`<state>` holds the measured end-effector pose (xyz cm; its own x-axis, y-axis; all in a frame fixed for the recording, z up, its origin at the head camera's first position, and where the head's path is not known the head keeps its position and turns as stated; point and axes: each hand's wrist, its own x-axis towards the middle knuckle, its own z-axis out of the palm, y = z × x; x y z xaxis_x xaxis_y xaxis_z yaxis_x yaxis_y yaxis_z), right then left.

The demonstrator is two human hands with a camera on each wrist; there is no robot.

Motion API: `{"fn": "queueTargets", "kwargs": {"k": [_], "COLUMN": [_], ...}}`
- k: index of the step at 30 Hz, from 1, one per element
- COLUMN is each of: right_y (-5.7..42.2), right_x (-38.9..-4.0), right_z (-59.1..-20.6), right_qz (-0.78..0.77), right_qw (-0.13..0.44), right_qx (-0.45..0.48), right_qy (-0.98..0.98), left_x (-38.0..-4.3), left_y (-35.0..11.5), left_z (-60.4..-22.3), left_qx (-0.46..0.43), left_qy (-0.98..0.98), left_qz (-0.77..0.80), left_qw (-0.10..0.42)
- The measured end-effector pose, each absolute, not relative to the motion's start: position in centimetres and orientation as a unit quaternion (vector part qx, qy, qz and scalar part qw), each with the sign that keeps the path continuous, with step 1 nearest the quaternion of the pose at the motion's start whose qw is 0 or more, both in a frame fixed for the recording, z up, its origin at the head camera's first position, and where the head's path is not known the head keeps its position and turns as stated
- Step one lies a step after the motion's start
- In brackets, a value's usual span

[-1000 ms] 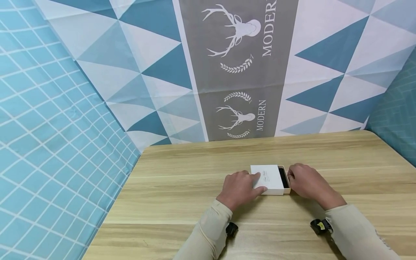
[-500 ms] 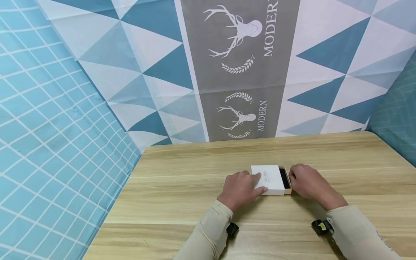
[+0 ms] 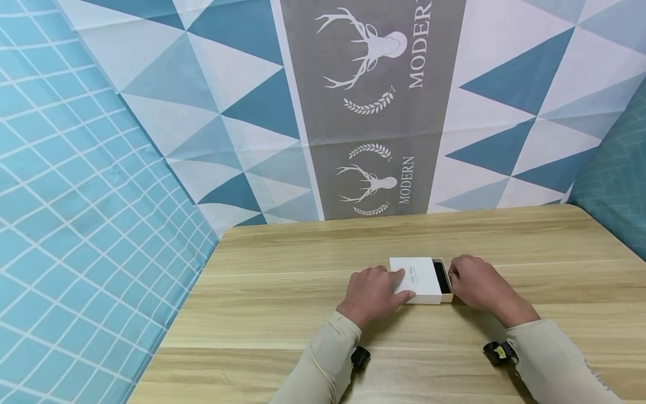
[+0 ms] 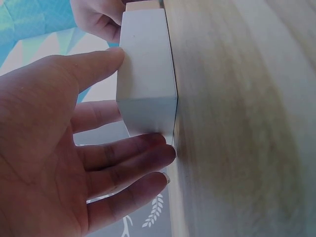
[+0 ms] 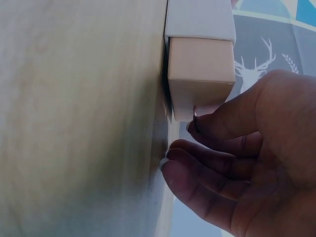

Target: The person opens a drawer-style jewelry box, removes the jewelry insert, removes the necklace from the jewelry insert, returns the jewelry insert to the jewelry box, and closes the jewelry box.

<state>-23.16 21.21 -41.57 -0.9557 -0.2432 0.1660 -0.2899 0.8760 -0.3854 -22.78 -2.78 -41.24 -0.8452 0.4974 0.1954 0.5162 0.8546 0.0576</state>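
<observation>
A white slide-out box (image 3: 414,279) with small print lies on the wooden table. Its peach-coloured inner tray (image 5: 201,61) sticks part way out of the right end of the sleeve, and a black interior (image 3: 441,277) shows in the gap. My left hand (image 3: 372,293) holds the sleeve from the left, thumb and index finger on top. In the left wrist view, other fingers (image 4: 133,148) lie against its end. At the tray's outer end, my right hand (image 3: 479,283) pinches a small thin pull tab (image 5: 195,111) between thumb and index finger, its other fingers loosely bent.
The wooden table (image 3: 282,314) extends around both hands. A patterned cloth backdrop (image 3: 373,112) rises along its far edge, and blue checked cloth (image 3: 75,213) hangs at the left. Each wrist carries a small black camera, such as the right wrist camera (image 3: 497,353).
</observation>
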Motion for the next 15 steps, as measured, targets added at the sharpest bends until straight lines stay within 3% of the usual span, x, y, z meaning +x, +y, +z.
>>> {"fn": "queueTargets", "kwargs": {"k": [15], "right_y": [21.25], "right_x": [-23.07], "right_z": [-41.61], "right_qz": [0.214], "right_qw": [0.054], "right_qx": [0.130], "right_qy": [-0.967], "left_x": [-22.76], "left_y": [-2.73], "left_z": [-41.22], "left_qx": [-0.265], "left_qy": [-0.959], "left_qz": [-0.054], "left_qw": [0.087]}}
